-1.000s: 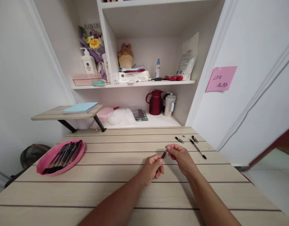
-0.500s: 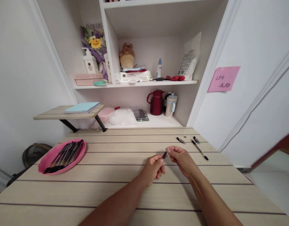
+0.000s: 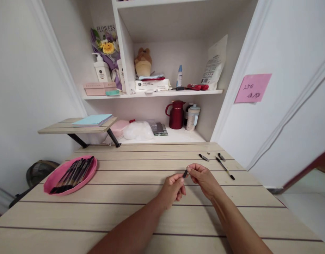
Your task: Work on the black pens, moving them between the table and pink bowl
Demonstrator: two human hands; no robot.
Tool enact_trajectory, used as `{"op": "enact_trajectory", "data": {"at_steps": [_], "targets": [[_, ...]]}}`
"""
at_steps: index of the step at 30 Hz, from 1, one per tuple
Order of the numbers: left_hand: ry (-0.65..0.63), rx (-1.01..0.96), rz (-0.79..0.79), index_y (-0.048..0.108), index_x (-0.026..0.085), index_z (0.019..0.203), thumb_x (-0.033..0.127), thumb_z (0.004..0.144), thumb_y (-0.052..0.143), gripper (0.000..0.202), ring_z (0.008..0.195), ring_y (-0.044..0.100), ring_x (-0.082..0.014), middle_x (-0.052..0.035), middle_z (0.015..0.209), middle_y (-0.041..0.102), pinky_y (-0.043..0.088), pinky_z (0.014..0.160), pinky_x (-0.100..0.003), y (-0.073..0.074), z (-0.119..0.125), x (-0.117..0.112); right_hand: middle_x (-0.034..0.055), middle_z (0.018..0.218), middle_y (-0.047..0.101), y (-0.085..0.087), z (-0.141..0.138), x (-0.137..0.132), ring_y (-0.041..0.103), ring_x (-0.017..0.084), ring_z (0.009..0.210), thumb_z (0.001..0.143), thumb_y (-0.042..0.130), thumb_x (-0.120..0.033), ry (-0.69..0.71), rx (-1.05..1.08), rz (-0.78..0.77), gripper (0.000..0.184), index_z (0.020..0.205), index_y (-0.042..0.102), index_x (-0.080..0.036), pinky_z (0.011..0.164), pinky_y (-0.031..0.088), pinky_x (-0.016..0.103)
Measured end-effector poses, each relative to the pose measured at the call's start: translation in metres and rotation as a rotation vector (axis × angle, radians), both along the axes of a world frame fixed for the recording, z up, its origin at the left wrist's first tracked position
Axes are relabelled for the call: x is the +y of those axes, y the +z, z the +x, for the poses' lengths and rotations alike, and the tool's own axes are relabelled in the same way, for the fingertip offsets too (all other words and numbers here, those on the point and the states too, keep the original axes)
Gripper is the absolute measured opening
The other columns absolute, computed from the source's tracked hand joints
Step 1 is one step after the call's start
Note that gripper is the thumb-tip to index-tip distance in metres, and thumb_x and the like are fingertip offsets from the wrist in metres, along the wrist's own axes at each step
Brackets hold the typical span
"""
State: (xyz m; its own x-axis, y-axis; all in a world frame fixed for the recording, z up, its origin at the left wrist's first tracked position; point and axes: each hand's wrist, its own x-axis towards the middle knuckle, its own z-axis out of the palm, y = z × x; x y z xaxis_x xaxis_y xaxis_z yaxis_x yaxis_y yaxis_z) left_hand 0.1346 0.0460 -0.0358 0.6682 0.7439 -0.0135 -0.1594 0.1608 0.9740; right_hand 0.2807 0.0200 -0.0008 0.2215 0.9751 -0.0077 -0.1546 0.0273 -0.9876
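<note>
My left hand [image 3: 173, 188] pinches a short black pen part [image 3: 185, 173] between thumb and fingers, over the middle right of the table. Right beside it, my right hand [image 3: 201, 176] is closed in a pinch at the part's upper end. Something tiny and pale shows at those fingertips, too small to name. To the right lies a slim pen [image 3: 225, 168] with a black end. Beyond it are a black-and-clear pen piece [image 3: 204, 157], a similar piece [image 3: 221, 157] and a tiny dark bit [image 3: 208, 153].
A pink tray [image 3: 48, 188] with several dark pens [image 3: 74, 174] stands at the left. Behind it is a small raised stand [image 3: 59, 127] bearing blue paper [image 3: 92, 120]. White shelves at the back hold a red jug [image 3: 176, 115] and a pale cup [image 3: 192, 119].
Both hands stay almost in place, still together at the black pen part. The tiny pale thing at my right fingertips shows less now. The camera view has shifted slightly.
</note>
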Motion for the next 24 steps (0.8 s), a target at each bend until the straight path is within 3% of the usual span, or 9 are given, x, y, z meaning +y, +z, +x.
{"op": "enact_trajectory", "data": {"at_steps": [5, 11, 18, 24], "targets": [[0.002, 0.014, -0.009, 0.049, 0.011, 0.116, 0.047, 0.077, 0.050, 0.053, 0.028, 0.034, -0.0016, 0.0047, 0.050, 0.052, 0.020, 0.031, -0.015, 0.0021, -0.0007, -0.0008, -0.0024, 0.049, 0.052, 0.0030, -0.0019, -0.0020, 0.031, 0.006, 0.041, 0.062, 0.067, -0.038, 0.001, -0.014, 0.006, 0.024, 0.063, 0.054, -0.017, 0.041, 0.021, 0.022], [-0.004, 0.006, -0.002, 0.050, 0.012, 0.115, 0.047, 0.077, 0.049, 0.052, 0.028, 0.033, -0.0017, 0.0044, 0.051, 0.052, 0.020, 0.031, -0.015, 0.0023, -0.0007, 0.0003, -0.0006, 0.057, 0.056, 0.0034, -0.0004, -0.0027, 0.031, 0.007, 0.043, 0.062, 0.067, -0.041, 0.018, -0.035, 0.003, 0.033, 0.084, 0.063, -0.017, 0.043, 0.021, 0.023], [-0.022, -0.020, -0.006, 0.053, 0.011, 0.106, 0.046, 0.078, 0.048, 0.045, 0.027, 0.032, -0.0017, 0.0042, 0.050, 0.052, 0.019, 0.030, -0.015, 0.0040, -0.0015, -0.0015, 0.0002, 0.053, 0.056, 0.0041, 0.0022, -0.0044, 0.032, 0.007, 0.044, 0.058, 0.071, -0.044, 0.097, 0.031, -0.023, 0.039, 0.084, 0.066, -0.015, 0.043, 0.021, 0.024], [-0.005, -0.002, 0.010, 0.053, 0.010, 0.103, 0.047, 0.077, 0.048, 0.045, 0.026, 0.033, -0.0020, 0.0038, 0.049, 0.053, 0.019, 0.030, -0.015, 0.0004, -0.0008, -0.0004, -0.0021, 0.049, 0.053, 0.0030, 0.0000, -0.0040, 0.030, 0.006, 0.042, 0.059, 0.070, -0.042, 0.100, 0.056, -0.015, 0.031, 0.074, 0.062, -0.016, 0.043, 0.019, 0.023]]}}
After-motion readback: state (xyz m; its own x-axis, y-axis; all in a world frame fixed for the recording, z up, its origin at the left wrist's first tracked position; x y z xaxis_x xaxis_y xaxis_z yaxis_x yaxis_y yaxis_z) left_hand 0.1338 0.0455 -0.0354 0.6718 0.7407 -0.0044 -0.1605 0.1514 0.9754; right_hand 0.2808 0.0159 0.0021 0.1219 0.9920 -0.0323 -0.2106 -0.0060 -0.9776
